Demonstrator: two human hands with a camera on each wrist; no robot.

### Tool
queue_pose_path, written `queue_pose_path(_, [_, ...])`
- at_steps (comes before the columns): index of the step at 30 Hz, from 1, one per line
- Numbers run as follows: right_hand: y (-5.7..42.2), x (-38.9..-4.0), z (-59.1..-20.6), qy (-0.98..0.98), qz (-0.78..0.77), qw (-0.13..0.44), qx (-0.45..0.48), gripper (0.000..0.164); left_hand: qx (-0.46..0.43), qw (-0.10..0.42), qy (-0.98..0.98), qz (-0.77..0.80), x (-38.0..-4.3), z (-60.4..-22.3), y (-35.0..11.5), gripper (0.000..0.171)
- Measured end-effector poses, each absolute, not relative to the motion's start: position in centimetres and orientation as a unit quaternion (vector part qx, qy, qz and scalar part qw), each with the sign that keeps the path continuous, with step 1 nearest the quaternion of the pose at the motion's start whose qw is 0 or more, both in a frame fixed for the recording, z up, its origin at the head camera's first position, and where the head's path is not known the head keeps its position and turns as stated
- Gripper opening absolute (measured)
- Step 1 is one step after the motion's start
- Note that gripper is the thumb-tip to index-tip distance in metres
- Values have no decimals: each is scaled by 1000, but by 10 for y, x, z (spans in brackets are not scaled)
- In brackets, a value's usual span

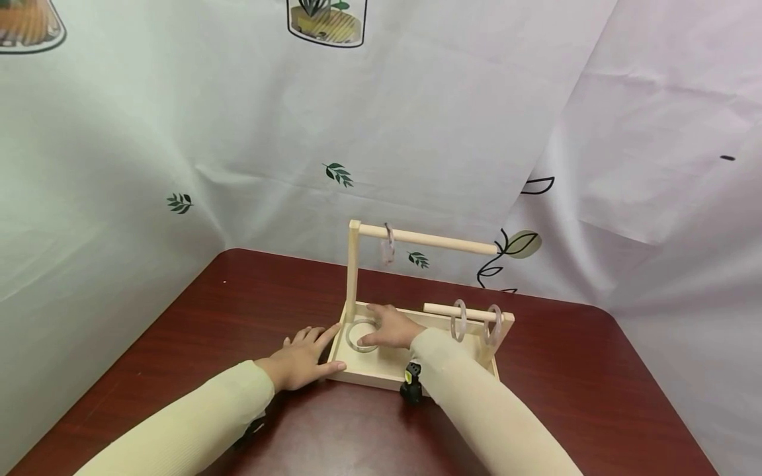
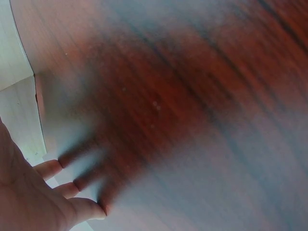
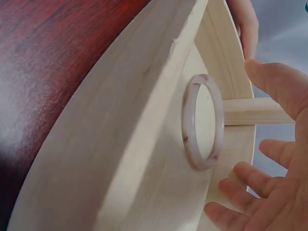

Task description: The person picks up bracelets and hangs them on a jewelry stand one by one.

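A pale, brown-flecked bangle [image 3: 188,127] lies flat on the floor of a light wooden tray stand [image 1: 381,379], at its left end. Over it reaches my right hand [image 1: 389,326]; in the right wrist view the fingers are spread and apart from the bangle, with nothing held. My left hand [image 1: 302,360] rests at the tray's left end, fingers spread, thumb over the front corner. One bangle [image 1: 387,251] hangs from the upper rod [image 1: 440,240]. Two more bangles [image 1: 464,324] hang on the lower rod [image 1: 439,309] at the right.
The stand sits on a dark red wooden table [image 1: 571,370]. A left post [image 1: 352,271] carries the upper rod, and a short right post [image 1: 499,338] carries the lower one. Behind the table hangs a white printed cloth [image 1: 440,119]. A black device [image 1: 411,387] is on the right wrist.
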State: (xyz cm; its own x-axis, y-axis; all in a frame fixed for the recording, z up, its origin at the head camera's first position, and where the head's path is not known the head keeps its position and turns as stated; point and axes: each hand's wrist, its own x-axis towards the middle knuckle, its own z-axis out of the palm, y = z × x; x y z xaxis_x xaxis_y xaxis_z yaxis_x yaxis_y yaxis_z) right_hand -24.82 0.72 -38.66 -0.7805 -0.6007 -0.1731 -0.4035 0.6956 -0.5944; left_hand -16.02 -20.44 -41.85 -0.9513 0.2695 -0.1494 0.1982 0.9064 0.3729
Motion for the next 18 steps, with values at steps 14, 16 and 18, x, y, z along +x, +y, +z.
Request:
queue_pose_path(14, [0,-250,-396,910,-261,171,-274,91,122,98,971,183,-160,-418,-204,83])
queue_pose_path(16, [0,-252,-400,914,-246,164,-277,91,121,98,971,183,-160,-419,-204,83])
queue_pose_path(18, [-1,-255,-405,919,-231,156,-279,91,121,97,971,183,-160,-419,-204,82])
